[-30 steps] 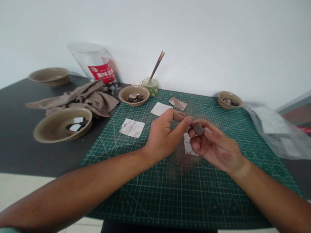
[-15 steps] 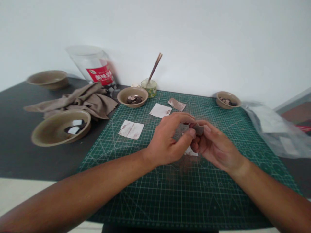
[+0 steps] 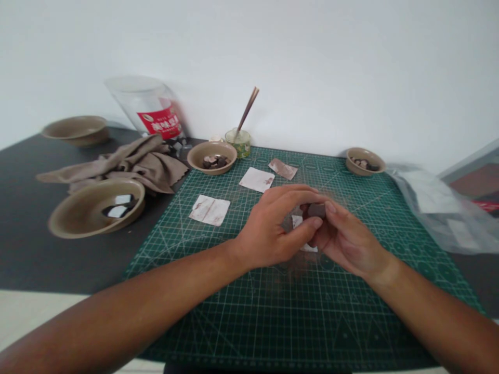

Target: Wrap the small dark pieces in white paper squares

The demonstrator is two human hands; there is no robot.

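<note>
Over the middle of the cutting mat, my left hand (image 3: 273,226) and my right hand (image 3: 346,234) meet around a small dark brown block (image 3: 316,210). The fingertips of my right hand grip it from the right. My left thumb presses near its lower edge, while the left fingers curl over its far side and partly hide it. What the block is made of, I cannot tell. Beneath the hands lies a white paper square (image 3: 310,248), mostly covered. Brown dust is spread on the mat around it.
The green cutting mat (image 3: 241,311) carries brown-smeared paper squares (image 3: 210,210) and bowls of dark pieces (image 3: 212,150), (image 3: 365,161). A cup (image 3: 238,143) holds sticks. On the left are a cloth (image 3: 136,161), more bowls (image 3: 97,208) and a clear jar (image 3: 144,104); a plastic bag (image 3: 436,208) lies right.
The block has turned between my fingers and shows a darker, flatter face. My left fingers have closed further over it, and the left thumb has shifted slightly right and down.
</note>
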